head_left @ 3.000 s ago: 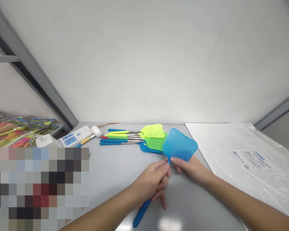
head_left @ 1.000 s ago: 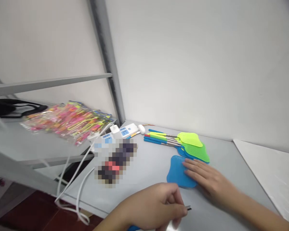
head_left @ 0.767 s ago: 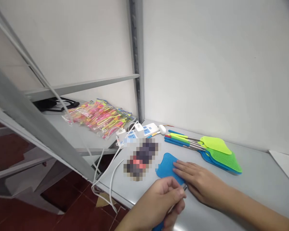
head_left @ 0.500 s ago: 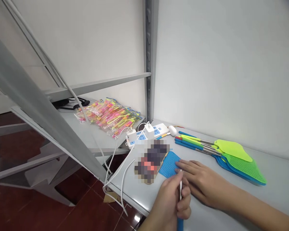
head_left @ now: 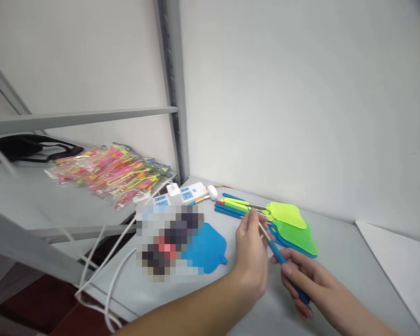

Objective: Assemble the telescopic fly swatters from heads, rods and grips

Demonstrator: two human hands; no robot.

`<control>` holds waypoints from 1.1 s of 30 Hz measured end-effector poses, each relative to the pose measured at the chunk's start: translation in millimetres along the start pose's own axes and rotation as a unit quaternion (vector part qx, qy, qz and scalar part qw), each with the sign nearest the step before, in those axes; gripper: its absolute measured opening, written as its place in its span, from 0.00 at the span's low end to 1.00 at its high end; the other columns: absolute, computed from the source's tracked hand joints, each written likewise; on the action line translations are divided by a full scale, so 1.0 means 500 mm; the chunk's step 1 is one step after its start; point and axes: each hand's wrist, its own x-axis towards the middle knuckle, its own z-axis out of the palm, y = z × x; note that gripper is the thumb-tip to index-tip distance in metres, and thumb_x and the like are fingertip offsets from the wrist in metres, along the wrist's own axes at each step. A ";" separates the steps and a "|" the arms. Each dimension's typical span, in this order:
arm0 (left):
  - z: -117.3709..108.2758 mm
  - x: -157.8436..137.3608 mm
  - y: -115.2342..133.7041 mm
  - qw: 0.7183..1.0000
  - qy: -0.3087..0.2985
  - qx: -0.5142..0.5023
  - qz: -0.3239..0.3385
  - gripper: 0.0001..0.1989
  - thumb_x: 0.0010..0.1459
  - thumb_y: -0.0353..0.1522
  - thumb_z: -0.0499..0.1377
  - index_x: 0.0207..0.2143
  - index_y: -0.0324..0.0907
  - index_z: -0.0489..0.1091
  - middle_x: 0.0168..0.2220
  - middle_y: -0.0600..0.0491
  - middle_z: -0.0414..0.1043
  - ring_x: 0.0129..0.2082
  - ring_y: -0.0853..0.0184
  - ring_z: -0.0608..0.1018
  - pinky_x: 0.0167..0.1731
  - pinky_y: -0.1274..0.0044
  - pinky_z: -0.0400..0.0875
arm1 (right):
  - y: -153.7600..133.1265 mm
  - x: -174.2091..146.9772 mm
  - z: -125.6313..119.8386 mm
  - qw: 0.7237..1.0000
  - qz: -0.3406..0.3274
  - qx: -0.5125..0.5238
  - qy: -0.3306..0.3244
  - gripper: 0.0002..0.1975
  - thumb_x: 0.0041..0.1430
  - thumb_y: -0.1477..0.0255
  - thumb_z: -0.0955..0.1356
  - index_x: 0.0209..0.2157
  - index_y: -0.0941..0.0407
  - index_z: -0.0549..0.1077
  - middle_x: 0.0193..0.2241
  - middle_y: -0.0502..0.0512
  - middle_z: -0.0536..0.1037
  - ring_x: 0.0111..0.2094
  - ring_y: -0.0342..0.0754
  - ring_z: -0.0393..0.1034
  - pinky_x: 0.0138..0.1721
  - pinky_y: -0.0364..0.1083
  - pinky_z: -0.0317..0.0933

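A blue telescopic fly swatter handle (head_left: 279,253) with a metal rod slants between my hands above the shelf. My left hand (head_left: 251,254) is closed around the metal rod near its upper end. Lower down, my right hand (head_left: 310,280) grips the blue grip section between thumb and fingers. A loose blue mesh swatter head (head_left: 210,247) lies flat to the left of my left hand, with a short neck and no rod in it. Just beyond my hands rests a pile of fly swatters with yellow (head_left: 286,214), green (head_left: 297,235) and blue heads.
A white power strip (head_left: 192,192) with plugs and cables sits at the back corner. A blurred-out dark and red item (head_left: 170,240) lies beside the blue head. Colourful plastic packets (head_left: 108,170) cover the left shelf, near a black object (head_left: 28,147). A grey post (head_left: 175,93) stands behind.
My right hand has left the blue head and now holds the blue grip. My left hand has raised the rod and moved toward the pile. The view has shifted right.
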 end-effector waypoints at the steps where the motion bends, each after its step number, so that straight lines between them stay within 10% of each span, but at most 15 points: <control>1: -0.004 0.007 -0.011 0.999 -0.023 0.032 0.002 0.17 0.60 0.47 0.57 0.32 0.41 0.64 0.30 0.56 0.63 0.28 0.72 0.67 0.30 0.79 0.65 | 0.009 -0.011 -0.015 1.000 0.006 -0.004 0.019 0.21 0.65 0.53 0.60 0.50 0.54 0.65 0.22 0.43 0.61 0.18 0.40 0.54 0.24 0.43 0.59; 8: -0.041 0.055 -0.007 0.927 -0.178 0.324 0.064 0.08 0.60 0.37 0.60 0.34 0.41 0.70 0.31 0.55 0.68 0.31 0.69 0.68 0.35 0.77 0.62 | 0.067 -0.043 -0.132 0.979 -0.016 -0.167 0.118 0.21 0.65 0.52 0.59 0.46 0.53 0.69 0.22 0.46 0.63 0.24 0.43 0.57 0.25 0.42 0.54; 16: -0.056 0.059 0.030 0.503 -0.339 0.712 0.354 0.10 0.65 0.38 0.55 0.34 0.42 0.70 0.34 0.52 0.72 0.38 0.62 0.68 0.43 0.69 0.60 | 0.085 -0.039 -0.152 0.944 -0.098 -0.286 0.134 0.15 0.66 0.58 0.60 0.40 0.52 0.73 0.28 0.50 0.75 0.29 0.46 0.67 0.31 0.43 0.59; 21: -0.059 0.027 0.004 0.332 -0.345 0.784 0.395 0.08 0.66 0.32 0.52 0.35 0.44 0.69 0.31 0.53 0.72 0.38 0.61 0.69 0.55 0.52 0.45 | 0.091 -0.040 -0.137 0.928 -0.158 -0.326 0.092 0.12 0.67 0.63 0.60 0.42 0.53 0.71 0.32 0.52 0.78 0.31 0.45 0.71 0.34 0.43 0.62; 25: -0.059 0.000 -0.024 0.287 -0.370 0.804 0.368 0.10 0.60 0.22 0.50 0.37 0.42 0.68 0.28 0.53 0.70 0.32 0.62 0.70 0.57 0.49 0.43 | 0.093 -0.039 -0.128 0.909 -0.189 -0.366 0.065 0.10 0.67 0.65 0.61 0.43 0.53 0.71 0.34 0.52 0.78 0.32 0.44 0.71 0.35 0.42 0.62; 33: -0.057 -0.029 -0.060 0.302 -0.403 0.816 0.283 0.10 0.57 0.21 0.49 0.34 0.40 0.67 0.31 0.47 0.71 0.31 0.59 0.72 0.39 0.63 0.67 | 0.078 -0.041 -0.109 0.859 -0.159 -0.486 0.029 0.14 0.69 0.62 0.58 0.38 0.53 0.70 0.30 0.51 0.77 0.30 0.45 0.70 0.32 0.44 0.57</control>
